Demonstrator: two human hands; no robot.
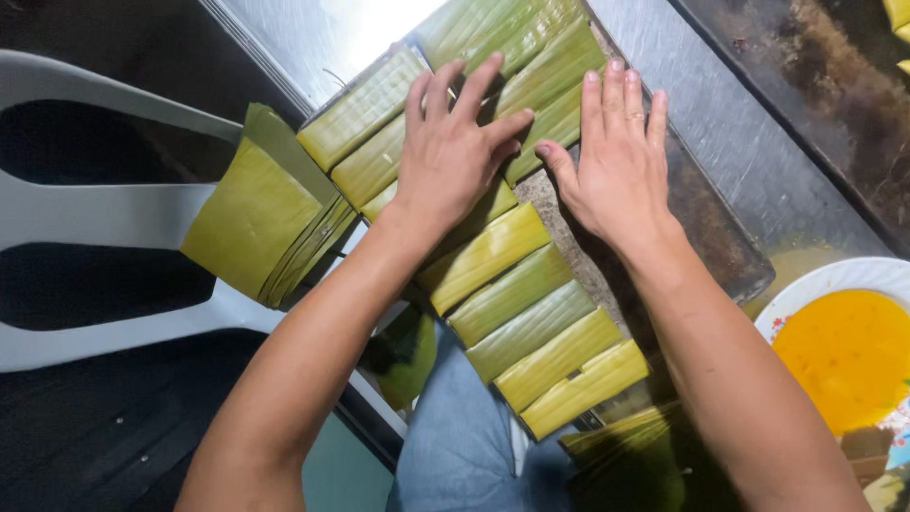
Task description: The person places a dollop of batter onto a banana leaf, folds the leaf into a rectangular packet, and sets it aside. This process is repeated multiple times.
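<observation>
Several long parcels wrapped in green-yellow banana leaf [531, 327] lie side by side in rows on a dark flat tray [720, 237]. My left hand [455, 147] lies flat, fingers spread, on top of the parcels in the left row. My right hand [616, 156] rests flat with fingers together, fingertips against the parcels of the far row [550, 81] and palm over a bare part of the tray. Neither hand grips anything.
A stack of cut banana leaf squares [261, 218] lies on a white plastic chair [85, 213] at the left. A white bowl of orange-yellow liquid [848, 351] stands at the right on the metal table [739, 104]. My knee in jeans [455, 436] shows below.
</observation>
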